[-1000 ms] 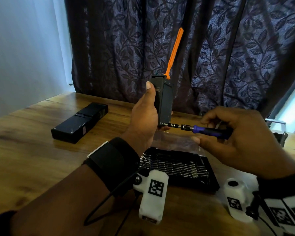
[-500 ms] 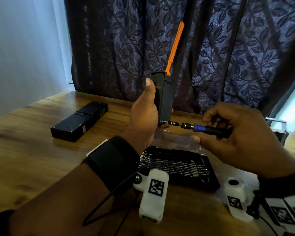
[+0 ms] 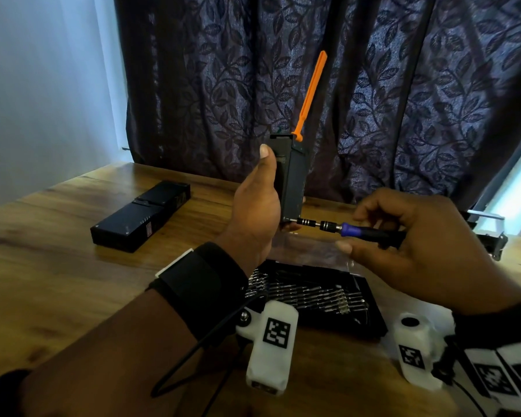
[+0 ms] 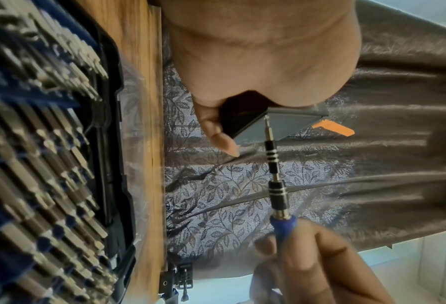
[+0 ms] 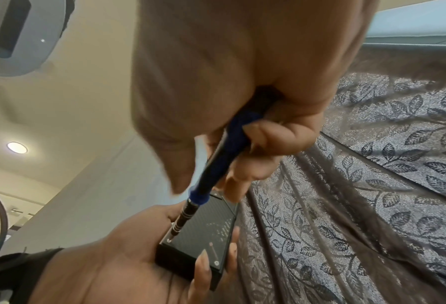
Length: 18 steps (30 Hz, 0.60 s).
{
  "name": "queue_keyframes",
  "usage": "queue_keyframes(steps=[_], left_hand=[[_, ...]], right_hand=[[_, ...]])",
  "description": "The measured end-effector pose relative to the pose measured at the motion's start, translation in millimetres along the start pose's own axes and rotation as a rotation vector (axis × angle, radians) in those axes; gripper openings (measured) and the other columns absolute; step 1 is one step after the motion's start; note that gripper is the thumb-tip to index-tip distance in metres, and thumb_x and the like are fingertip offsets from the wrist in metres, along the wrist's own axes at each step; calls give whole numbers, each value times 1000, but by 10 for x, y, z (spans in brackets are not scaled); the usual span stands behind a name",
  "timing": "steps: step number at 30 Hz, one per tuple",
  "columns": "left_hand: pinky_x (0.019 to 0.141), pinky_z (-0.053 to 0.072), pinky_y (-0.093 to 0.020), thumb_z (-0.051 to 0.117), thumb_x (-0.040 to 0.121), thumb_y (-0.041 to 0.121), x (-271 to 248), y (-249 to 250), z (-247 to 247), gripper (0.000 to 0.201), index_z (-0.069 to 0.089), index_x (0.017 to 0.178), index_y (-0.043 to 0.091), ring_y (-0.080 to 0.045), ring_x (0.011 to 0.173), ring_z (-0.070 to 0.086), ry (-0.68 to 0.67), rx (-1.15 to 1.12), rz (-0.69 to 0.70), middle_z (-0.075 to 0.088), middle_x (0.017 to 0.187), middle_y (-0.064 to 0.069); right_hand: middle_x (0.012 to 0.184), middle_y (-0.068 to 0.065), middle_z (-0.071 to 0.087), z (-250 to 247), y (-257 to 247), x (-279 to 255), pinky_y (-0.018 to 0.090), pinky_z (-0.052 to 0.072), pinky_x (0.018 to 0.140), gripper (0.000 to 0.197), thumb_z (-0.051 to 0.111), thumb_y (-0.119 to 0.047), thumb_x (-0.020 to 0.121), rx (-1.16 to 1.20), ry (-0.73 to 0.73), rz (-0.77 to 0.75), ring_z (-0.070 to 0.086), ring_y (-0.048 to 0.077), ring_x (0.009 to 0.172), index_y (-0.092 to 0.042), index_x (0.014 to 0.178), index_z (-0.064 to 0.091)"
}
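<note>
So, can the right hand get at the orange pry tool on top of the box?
Likely not yet: the right hand grips the screwdriver, its bit seated in a corner screw of the box. The pry tool stands clear above it, unobstructed.

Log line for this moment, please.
left hand: grips upright black rectangular box | right hand: holds blue-handled precision screwdriver, tip at box's lower corner screw | orange plastic pry tool: sticks from box top
</note>
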<state>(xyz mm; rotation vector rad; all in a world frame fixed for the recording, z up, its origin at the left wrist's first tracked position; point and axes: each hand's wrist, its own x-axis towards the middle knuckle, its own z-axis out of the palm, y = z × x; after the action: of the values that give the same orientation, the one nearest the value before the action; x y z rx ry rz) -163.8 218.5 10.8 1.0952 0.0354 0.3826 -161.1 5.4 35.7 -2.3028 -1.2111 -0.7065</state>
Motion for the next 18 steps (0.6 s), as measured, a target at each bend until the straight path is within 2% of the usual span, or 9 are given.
queue_keyframes(steps=[2, 4, 6, 8, 10, 12, 14, 16, 18], left_hand=[[56, 56, -31, 38, 102, 64, 1, -8, 0, 61, 73, 119, 17, -24, 80, 73, -3, -4, 12, 77, 94, -8], [61, 56, -34, 37, 102, 65, 2, -8, -5, 61, 73, 116, 18, -27, 84, 72, -1, -6, 14, 77, 95, -8], [60, 57, -33, 38, 101, 67, 14, -6, -13, 64, 70, 127, 18, -28, 93, 74, 5, -8, 8, 77, 111, -10], [54, 55, -31, 39, 100, 68, 15, -8, -17, 66, 67, 133, 18, -27, 91, 74, 9, -9, 3, 75, 116, -15], [55, 56, -32, 39, 100, 68, 23, -15, -19, 66, 67, 132, 18, -28, 92, 74, 4, -5, 9, 76, 113, -15], [56, 57, -33, 38, 100, 68, 22, -26, -22, 65, 69, 127, 18, -26, 83, 73, -2, 1, 7, 77, 101, -11], [57, 57, -33, 38, 101, 67, 26, -35, -16, 65, 70, 124, 16, -24, 78, 72, -10, -1, 6, 76, 96, -10], [60, 58, -33, 38, 102, 64, 38, -54, -19, 64, 70, 125, 14, -23, 78, 72, -16, -18, 15, 76, 97, -10], [60, 57, -32, 38, 101, 64, 42, -54, -26, 65, 70, 124, 13, -24, 78, 72, -19, -15, 20, 75, 95, -10]], right_hand=[[71, -15, 60, 6, 17, -6, 14, 42, 57, 29, 86, -39, 75, -20, 28, 3, 59, 10, 67, -29, 84, 60], [67, -17, 59, 10, -10, -2, 11, 40, 54, 26, 86, -36, 75, -13, 57, 24, 59, 10, 65, -27, 80, 61], [62, -15, 62, 22, -23, -6, 12, 41, 50, 21, 80, -40, 81, 24, 87, 23, 61, 8, 60, -24, 77, 66], [57, -13, 61, 41, -15, -12, 19, 41, 46, 27, 70, -46, 92, 26, 84, 25, 61, 9, 54, -25, 74, 69], [52, -14, 57, 50, 2, -10, 21, 39, 45, 36, 58, -51, 98, -11, 64, 28, 58, 11, 51, -29, 70, 67], [52, -14, 57, 46, 16, -9, 18, 37, 45, 38, 54, -54, 97, -1, 36, 32, 59, 10, 51, -30, 70, 66], [61, -14, 62, 22, 24, -6, 15, 40, 48, 29, 67, -56, 90, 36, 27, 29, 61, 9, 56, -30, 76, 67], [69, -13, 64, 9, 24, -2, 19, 45, 53, 24, 78, -50, 80, 23, 20, 21, 61, 11, 62, -30, 80, 65], [66, -12, 64, 18, 15, -3, 22, 45, 51, 21, 77, -46, 80, 41, 31, 35, 61, 11, 59, -28, 77, 66]])
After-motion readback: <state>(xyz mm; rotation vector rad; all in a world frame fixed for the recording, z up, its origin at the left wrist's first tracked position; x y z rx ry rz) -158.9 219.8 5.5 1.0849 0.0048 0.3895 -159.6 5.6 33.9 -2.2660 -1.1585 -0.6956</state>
